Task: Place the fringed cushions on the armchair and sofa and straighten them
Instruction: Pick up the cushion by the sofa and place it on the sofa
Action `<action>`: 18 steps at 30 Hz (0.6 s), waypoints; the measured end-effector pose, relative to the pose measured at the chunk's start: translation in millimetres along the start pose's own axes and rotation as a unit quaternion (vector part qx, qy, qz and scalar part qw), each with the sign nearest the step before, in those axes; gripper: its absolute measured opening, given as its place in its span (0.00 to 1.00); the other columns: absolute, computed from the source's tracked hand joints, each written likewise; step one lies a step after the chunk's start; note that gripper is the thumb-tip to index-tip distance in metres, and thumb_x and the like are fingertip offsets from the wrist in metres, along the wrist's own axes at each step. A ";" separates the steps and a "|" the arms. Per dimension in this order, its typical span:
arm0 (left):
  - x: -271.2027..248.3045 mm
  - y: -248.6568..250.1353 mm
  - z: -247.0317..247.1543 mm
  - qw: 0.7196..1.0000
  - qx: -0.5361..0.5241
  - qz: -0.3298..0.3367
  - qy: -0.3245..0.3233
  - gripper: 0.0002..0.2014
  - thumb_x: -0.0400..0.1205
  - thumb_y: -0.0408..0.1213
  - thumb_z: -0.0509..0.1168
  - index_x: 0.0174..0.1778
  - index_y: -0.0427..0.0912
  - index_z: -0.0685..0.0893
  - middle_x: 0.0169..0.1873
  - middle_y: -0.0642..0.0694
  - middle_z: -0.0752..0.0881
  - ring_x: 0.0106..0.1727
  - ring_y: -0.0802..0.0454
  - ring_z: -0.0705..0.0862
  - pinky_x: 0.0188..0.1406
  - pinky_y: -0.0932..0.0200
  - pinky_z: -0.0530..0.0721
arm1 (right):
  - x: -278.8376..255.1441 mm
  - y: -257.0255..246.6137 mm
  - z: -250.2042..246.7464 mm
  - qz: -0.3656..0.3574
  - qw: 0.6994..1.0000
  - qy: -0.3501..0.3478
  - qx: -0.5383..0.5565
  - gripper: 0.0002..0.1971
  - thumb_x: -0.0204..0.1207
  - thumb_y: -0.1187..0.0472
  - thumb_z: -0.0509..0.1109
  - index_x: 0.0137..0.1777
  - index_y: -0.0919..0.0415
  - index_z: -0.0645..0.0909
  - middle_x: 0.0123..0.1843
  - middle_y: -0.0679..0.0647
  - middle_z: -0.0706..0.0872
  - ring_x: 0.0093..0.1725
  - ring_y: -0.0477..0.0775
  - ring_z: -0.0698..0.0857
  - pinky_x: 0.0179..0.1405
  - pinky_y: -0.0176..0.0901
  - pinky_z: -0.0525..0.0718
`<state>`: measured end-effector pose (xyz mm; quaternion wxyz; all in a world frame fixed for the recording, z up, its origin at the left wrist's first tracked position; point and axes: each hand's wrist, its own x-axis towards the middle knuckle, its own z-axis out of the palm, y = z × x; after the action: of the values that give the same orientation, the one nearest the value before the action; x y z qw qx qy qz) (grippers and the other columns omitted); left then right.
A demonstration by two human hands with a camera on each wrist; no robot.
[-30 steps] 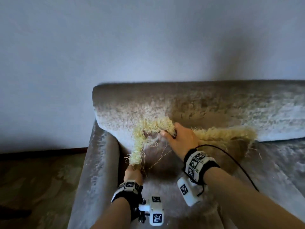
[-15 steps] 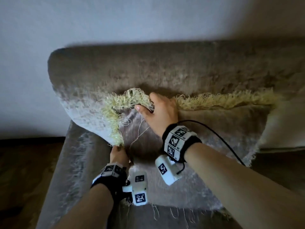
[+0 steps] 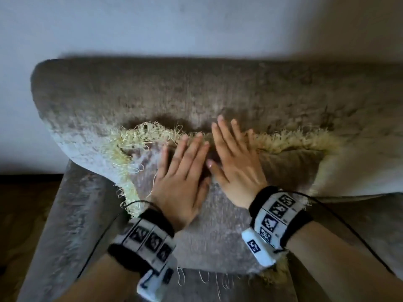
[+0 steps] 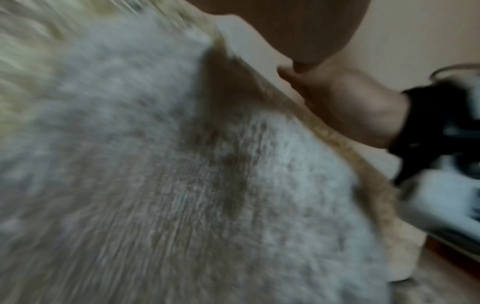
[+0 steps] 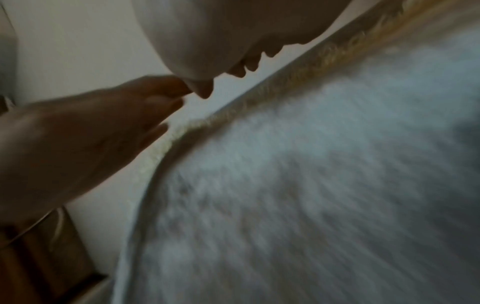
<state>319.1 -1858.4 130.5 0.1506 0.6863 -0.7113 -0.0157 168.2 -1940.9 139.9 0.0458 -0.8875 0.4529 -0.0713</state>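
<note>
A grey-brown plush cushion with a cream fringe leans upright against the sofa backrest, in the left corner of the seat. My left hand and right hand lie flat, side by side, on its upper front face, fingers straight and reaching the top fringe. Neither hand grips anything. The wrist views are blurred: the left wrist view shows the cushion's pile and my right hand; the right wrist view shows the cushion and my left hand.
The sofa's left armrest runs beside the cushion. A pale cushion or seat pad lies against the fringed cushion's right edge. A plain wall stands behind the sofa, and dark floor shows at the left.
My right hand has let go of the top fringe and my left hand has left the cushion's lower left edge. Both now press flat on the front face.
</note>
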 end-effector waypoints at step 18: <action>16.9 -14.9 14.3 0.982 0.130 -0.019 -0.137 0.32 0.83 0.61 0.34 0.84 0.57 0.41 0.85 0.54 0.49 0.85 0.56 0.45 0.84 0.47 0.44 | -51.3 113.8 11.7 0.043 0.994 -0.072 -0.064 0.33 0.83 0.41 0.34 0.83 0.50 0.28 0.85 0.48 0.29 0.85 0.54 0.32 0.82 0.63 0.33</action>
<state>329.9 -1878.5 116.7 -0.0387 0.7051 -0.7077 -0.0201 49.8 -1965.8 107.4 0.0249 -0.8713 0.4895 0.0241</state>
